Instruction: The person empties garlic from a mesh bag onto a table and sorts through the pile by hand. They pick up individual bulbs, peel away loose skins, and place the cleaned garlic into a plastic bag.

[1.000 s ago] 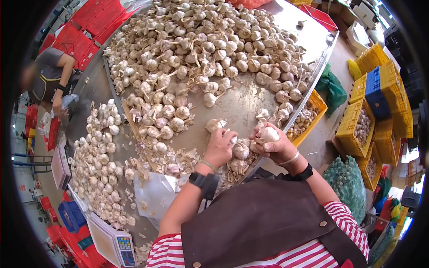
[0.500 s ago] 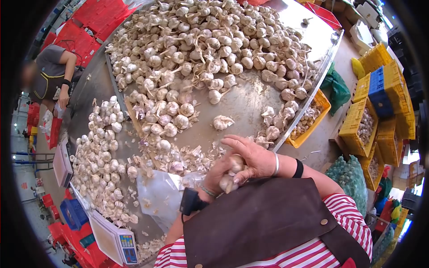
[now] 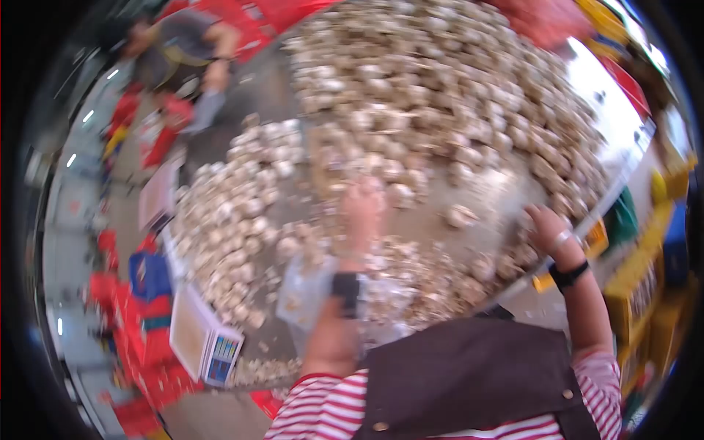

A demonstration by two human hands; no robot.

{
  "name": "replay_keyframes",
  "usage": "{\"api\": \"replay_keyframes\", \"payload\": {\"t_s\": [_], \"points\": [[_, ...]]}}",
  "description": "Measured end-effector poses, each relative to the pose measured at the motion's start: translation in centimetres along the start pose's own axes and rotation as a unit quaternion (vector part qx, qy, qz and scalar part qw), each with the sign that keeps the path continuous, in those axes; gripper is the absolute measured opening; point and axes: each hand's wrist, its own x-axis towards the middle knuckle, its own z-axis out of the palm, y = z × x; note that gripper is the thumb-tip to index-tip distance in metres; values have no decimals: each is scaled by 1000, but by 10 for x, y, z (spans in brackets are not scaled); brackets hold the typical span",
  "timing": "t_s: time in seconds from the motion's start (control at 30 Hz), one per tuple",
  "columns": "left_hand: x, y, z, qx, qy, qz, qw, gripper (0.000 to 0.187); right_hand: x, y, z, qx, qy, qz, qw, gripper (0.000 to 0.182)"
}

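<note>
My left hand (image 3: 363,209) is stretched forward, smeared by motion, at the near edge of the large garlic heap (image 3: 440,88). Its fingertips overlap some bulbs there, and whether it holds one I cannot tell. Over by the right rim of the metal table, my right hand (image 3: 546,229) is lowered beside a few garlic bulbs (image 3: 524,253), its fingers blurred. A single garlic bulb (image 3: 460,215) lies on the tabletop between the hands. Loose garlic skins (image 3: 418,275) are spread in front of me, next to a clear plastic bag (image 3: 301,293).
Cleaner white garlic bulbs (image 3: 227,227) form a pile on the left. A scale (image 3: 202,341) stands at the left table edge. Yellow crates (image 3: 634,293) are stacked at the right. Another person (image 3: 183,55) is at the far left.
My hands were together at my apron around garlic bulbs; now they are apart, the left forward at the heap, the right out at the table's right rim. The view has shifted.
</note>
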Motion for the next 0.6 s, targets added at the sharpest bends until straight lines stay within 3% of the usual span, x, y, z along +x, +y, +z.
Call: {"api": "replay_keyframes", "payload": {"t_s": [0.03, 0.07, 0.1, 0.13, 0.2, 0.23, 0.3, 0.37, 0.43, 0.47, 0.5, 0.53, 0.57, 0.6], "points": [[-24, 30, 58, -221, -65, 12, 973, 30, 6, 9, 13, -16, -30, -6, 999, 37], [-30, 65, 65, -310, -78, 72, 945, 29, 8, 8, 14, -22, -30, -45, 998, 34], [-34, 89, 73, -267, -206, 51, 940, 34, 10, 11, 20, -19, -17, -52, 998, 34], [-36, 108, 73, -232, -243, 116, 935, 29, 13, 11, 21, -22, -30, -46, 998, 35], [-67, 133, 125, -94, -10, 167, 981, 33, 15, 12, 23, -36, -43, -20, 998, 35], [-61, 133, 122, -92, -4, 158, 983, 33, 16, 11, 20, -41, -59, 10, 997, 36], [-48, 137, 109, -62, -267, 169, 947, 34, 13, -1, 6, -50, -53, 10, 997, 35], [-36, 127, 108, -123, -292, 132, 939, 30, 12, 1, -1, -53, -47, 11, 997, 35], [-33, 111, 99, -181, -321, 95, 925, 27, 11, 12, -2, 137, 9, 37, 990, 40], [-34, 99, 77, -434, -345, -142, 820, 26, 6, -7, -28, 490, -66, 91, 864, 44], [-37, 89, 61, -630, -320, -359, 609, 27, -3, -14, -34, 673, -81, 36, 735, 42], [-45, 81, 57, -629, -320, -363, 609, 27, -9, -27, -35, 757, -82, 13, 648, 41], [-54, 72, 54, -731, -297, -388, 476, 30, -13, -38, -35, 829, -82, -11, 553, 42], [-62, 67, 50, -813, -264, -402, 329, 34, -11, -45, -35, 829, -85, -10, 553, 42]]}}
